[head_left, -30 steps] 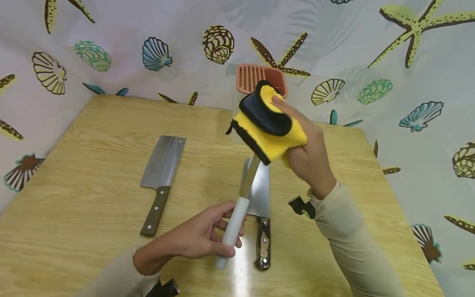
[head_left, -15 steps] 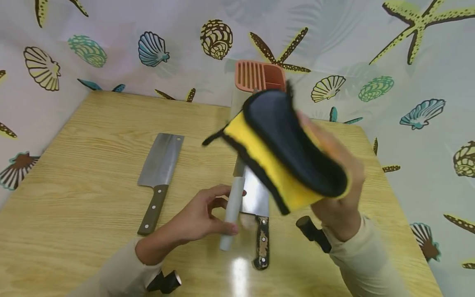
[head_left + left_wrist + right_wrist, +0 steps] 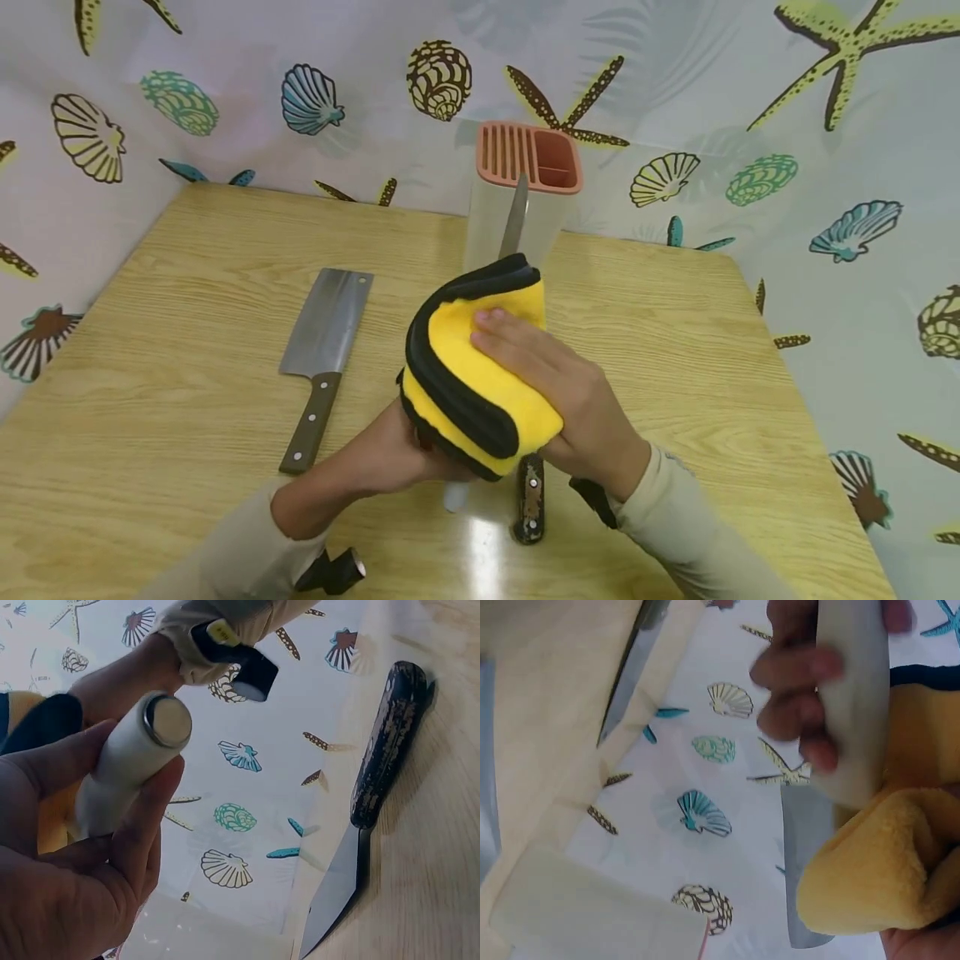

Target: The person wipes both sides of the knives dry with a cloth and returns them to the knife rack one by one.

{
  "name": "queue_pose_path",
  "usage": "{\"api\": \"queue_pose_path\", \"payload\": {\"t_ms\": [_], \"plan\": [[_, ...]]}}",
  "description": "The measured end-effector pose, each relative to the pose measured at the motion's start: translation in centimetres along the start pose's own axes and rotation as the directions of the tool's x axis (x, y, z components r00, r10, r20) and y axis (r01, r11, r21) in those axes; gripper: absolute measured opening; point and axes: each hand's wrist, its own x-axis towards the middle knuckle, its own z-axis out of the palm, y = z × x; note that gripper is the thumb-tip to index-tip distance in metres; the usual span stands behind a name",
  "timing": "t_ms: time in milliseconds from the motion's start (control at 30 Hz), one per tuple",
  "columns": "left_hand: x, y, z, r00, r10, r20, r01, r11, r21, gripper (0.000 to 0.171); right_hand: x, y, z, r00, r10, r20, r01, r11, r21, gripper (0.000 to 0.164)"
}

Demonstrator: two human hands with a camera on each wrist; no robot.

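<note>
A cut could be caused if the cloth (image 3: 465,354) slipped or gaped at its fold, since the blade of the knife (image 3: 513,223) is wrapped in it and which way the edge is turned cannot be told. The cloth is gripped by the right hand (image 3: 573,392), with fingers laid on top. The white handle is held by the left hand (image 3: 390,458), with fingers curled round it; were that hold loosened during a hard wipe, the knife could be twisted.

The knife is held above the table (image 3: 660,325), on the near side of the block (image 3: 558,183). Its bare tip is aimed at the block; whether they touch cannot be told, but the block could be knocked by a forward slip. Below, also nearer than the block, the black-handled knife (image 3: 532,500) could be bumped by a low stroke.

The cloth is plush, yellow and edged in black. The white handle is smooth, cylindrical and flat-ended. The block is pale-walled, topped by a slotted pink lid. To its left and nearer, a cleaver (image 3: 326,325) is laid, broad-bladed, its brown handle riveted. The black handle is worn and flaking.
</note>
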Motion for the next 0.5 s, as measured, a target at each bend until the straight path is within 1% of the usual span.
{"api": "queue_pose_path", "payload": {"t_ms": [67, 133, 167, 333, 433, 500], "plan": [[0.1, 0.1, 0.1, 0.999, -0.019, 0.042, 0.022, 0.996, -0.081, 0.067, 0.5, 0.5, -0.6, 0.999, 0.025, -0.022, -0.025, 1.0, 0.0, 0.043], [0.2, 0.2, 0.2, 0.996, -0.048, 0.077, 0.058, 0.989, -0.133, 0.07, 1.0, 1.0, -1.1, 0.998, 0.046, -0.044, -0.046, 0.999, 0.002, 0.045], [0.2, 0.3, 0.2, 0.995, -0.055, 0.089, 0.067, 0.988, -0.14, 0.071, 1.2, 1.2, -1.3, 0.997, 0.055, -0.054, -0.055, 0.998, 0.001, 0.046], [0.1, 0.4, 0.1, 0.993, -0.046, 0.109, 0.06, 0.991, -0.123, 0.065, 2.1, 2.1, -2.2, 0.992, 0.08, -0.096, -0.08, 0.997, 0.011, 0.05], [-0.1, 0.5, 0.1, 0.993, -0.042, 0.108, 0.054, 0.993, -0.105, 0.059, 2.6, 2.5, -2.6, 0.987, 0.092, -0.129, -0.092, 0.996, 0.007, 0.051], [-0.2, 0.6, 0.1, 0.993, -0.044, 0.108, 0.054, 0.994, -0.097, 0.059, 3.0, 2.6, -2.9, 0.982, 0.104, -0.156, -0.104, 0.995, 0.006, 0.051]]}}
